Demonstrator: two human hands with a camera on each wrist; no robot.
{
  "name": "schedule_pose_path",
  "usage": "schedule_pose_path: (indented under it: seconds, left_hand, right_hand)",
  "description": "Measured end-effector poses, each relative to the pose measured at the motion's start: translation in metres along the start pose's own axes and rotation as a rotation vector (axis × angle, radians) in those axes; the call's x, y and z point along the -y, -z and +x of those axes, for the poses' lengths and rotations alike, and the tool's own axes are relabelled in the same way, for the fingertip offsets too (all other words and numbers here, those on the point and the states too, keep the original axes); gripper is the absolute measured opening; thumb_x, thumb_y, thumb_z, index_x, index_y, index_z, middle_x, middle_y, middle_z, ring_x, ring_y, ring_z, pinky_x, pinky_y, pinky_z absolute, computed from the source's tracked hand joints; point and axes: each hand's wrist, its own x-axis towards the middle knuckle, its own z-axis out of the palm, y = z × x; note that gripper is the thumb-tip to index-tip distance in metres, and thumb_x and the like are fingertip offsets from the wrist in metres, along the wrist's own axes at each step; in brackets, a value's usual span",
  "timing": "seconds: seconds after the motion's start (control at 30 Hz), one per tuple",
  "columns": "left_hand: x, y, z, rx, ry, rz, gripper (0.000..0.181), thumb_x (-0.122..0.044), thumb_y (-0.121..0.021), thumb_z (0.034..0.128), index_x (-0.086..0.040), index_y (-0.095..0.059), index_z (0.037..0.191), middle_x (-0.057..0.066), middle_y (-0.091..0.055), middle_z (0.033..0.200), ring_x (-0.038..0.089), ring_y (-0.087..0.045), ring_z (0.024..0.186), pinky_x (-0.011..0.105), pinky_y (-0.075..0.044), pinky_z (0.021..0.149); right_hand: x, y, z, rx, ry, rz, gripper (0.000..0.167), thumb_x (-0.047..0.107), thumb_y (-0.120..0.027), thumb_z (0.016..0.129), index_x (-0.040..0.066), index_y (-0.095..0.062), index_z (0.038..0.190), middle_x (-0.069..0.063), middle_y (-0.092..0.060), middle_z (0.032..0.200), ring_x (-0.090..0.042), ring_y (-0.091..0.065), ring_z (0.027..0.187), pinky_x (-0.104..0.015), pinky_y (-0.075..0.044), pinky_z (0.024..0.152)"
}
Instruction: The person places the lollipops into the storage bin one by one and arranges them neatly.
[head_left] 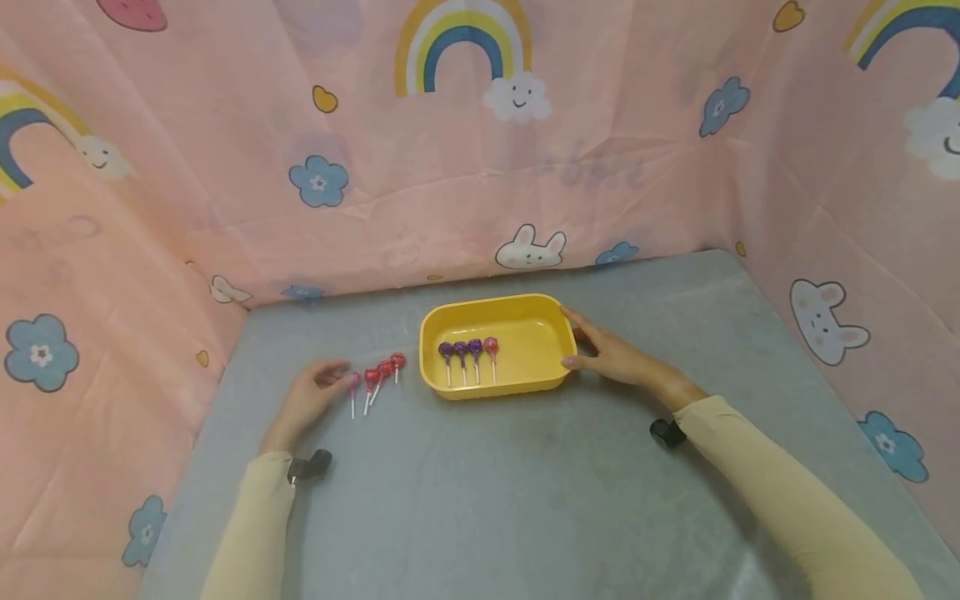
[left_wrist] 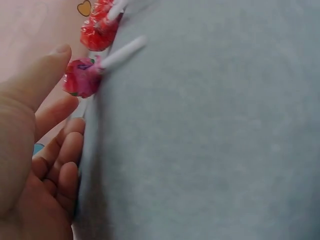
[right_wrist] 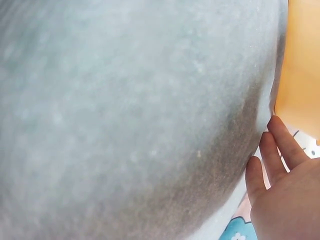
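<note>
Lollipops (head_left: 461, 350) (four inside yellow tray (head_left: 528, 354)) between hands (head_left: 309, 398) (head_left: 622, 360).

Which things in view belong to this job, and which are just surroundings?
Job, seemingly:
yellow tray by the right hand
four lollipops inside it
three red lollipops outside
pink lollipop by the left hand

Surroundings:
grey table
patterned pink backdrop

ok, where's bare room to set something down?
Biggest free patch: the gray table in front of the yellow tray, between the left sleeve and right sleeve. Inside the tray, the right side is bare, from the pink lollipop to the right hand. Crowded: left of the tray, three red lollipops bunch beside a second pink lollipop at the left hand.
</note>
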Motion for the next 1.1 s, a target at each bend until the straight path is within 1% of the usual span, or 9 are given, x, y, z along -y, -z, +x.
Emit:
schedule_pose_path:
  seconds: [0.07, 0.27, 0.3, 0.5, 0.6, 0.73, 0.9, 1.1]
  left_hand:
    - [0.0015, -0.0016, -0.0002, -0.009, -0.008, 0.011, 0.053, -0.046, -0.071, 0.089, -0.013, -0.063, 0.13, 0.014, -0.063, 0.118, 0.022, -0.057, 0.104, 0.031, -0.046, 0.087]
    - [0.0048, -0.0051, -0.0019, -0.029, -0.005, 0.048, 0.05, -0.046, -0.071, 0.0886, -0.013, -0.065, 0.125, 0.014, -0.061, 0.124, 0.028, -0.055, 0.113, 0.039, -0.044, 0.095]
    - [0.0045, -0.0055, -0.0024, -0.031, 0.001, 0.047, 0.049, -0.046, -0.072, 0.0882, -0.013, -0.066, 0.124, 0.014, -0.061, 0.124, 0.028, -0.055, 0.113, 0.041, -0.044, 0.095]
    - [0.001, -0.0069, -0.0056, -0.041, -0.002, 0.051, 0.049, -0.047, -0.071, 0.0887, -0.01, -0.067, 0.12, 0.014, -0.06, 0.123, 0.03, -0.054, 0.115, 0.046, -0.044, 0.098]
    - [0.0001, -0.0071, -0.006, -0.045, 0.0, 0.045, 0.049, -0.046, -0.071, 0.0886, -0.009, -0.067, 0.12, 0.014, -0.06, 0.122, 0.03, -0.055, 0.114, 0.045, -0.044, 0.097]
    - [-0.0004, -0.0072, -0.005, -0.048, 0.0, 0.051, 0.047, -0.044, -0.071, 0.089, -0.008, -0.067, 0.119, 0.015, -0.06, 0.12, 0.029, -0.055, 0.112, 0.041, -0.044, 0.094]
    - [-0.0024, -0.0066, -0.0043, -0.051, 0.0, 0.062, 0.045, -0.042, -0.072, 0.0893, -0.006, -0.068, 0.116, 0.016, -0.061, 0.118, 0.03, -0.056, 0.11, 0.04, -0.044, 0.093]
    - [-0.003, -0.0068, -0.0039, -0.057, -0.008, 0.05, 0.043, -0.04, -0.073, 0.0887, -0.005, -0.069, 0.114, 0.015, -0.062, 0.114, 0.029, -0.057, 0.108, 0.04, -0.044, 0.094]
  right_hand:
    - [0.0005, 0.0002, -0.0006, 0.0, -0.001, 0.0, 0.094, 0.05, -0.068, 0.09, 0.047, -0.001, 0.156, -0.014, -0.041, 0.155, -0.037, -0.03, 0.147, -0.073, -0.015, 0.116]
    - [0.0008, 0.0004, -0.0013, 0.005, 0.009, 0.0, 0.094, 0.048, -0.067, 0.091, 0.046, 0.0, 0.156, -0.014, -0.041, 0.154, -0.037, -0.031, 0.147, -0.072, -0.015, 0.117]
    - [0.0007, 0.0004, -0.0012, 0.006, 0.012, 0.0, 0.094, 0.048, -0.067, 0.091, 0.046, 0.0, 0.156, -0.014, -0.042, 0.154, -0.037, -0.031, 0.147, -0.072, -0.015, 0.117]
    - [-0.0005, 0.0003, -0.0004, 0.003, 0.01, 0.001, 0.094, 0.05, -0.067, 0.09, 0.048, 0.0, 0.155, -0.014, -0.041, 0.155, -0.038, -0.03, 0.148, -0.073, -0.015, 0.116]
    - [-0.0011, 0.0001, 0.0004, 0.001, 0.006, 0.003, 0.094, 0.05, -0.067, 0.09, 0.049, 0.0, 0.155, -0.014, -0.041, 0.155, -0.037, -0.029, 0.148, -0.073, -0.014, 0.117]
    - [-0.0013, -0.0004, 0.0006, -0.003, -0.005, -0.001, 0.094, 0.052, -0.067, 0.089, 0.049, 0.0, 0.155, -0.014, -0.04, 0.156, -0.037, -0.03, 0.148, -0.073, -0.015, 0.117]
    - [-0.0003, -0.0007, -0.0002, -0.004, -0.016, 0.002, 0.095, 0.052, -0.067, 0.089, 0.049, 0.0, 0.155, -0.014, -0.039, 0.156, -0.037, -0.031, 0.147, -0.072, -0.016, 0.117]
    - [0.0013, -0.0011, -0.0009, -0.003, -0.015, 0.009, 0.094, 0.051, -0.067, 0.09, 0.049, 0.0, 0.155, -0.013, -0.039, 0.156, -0.036, -0.03, 0.147, -0.072, -0.016, 0.117]
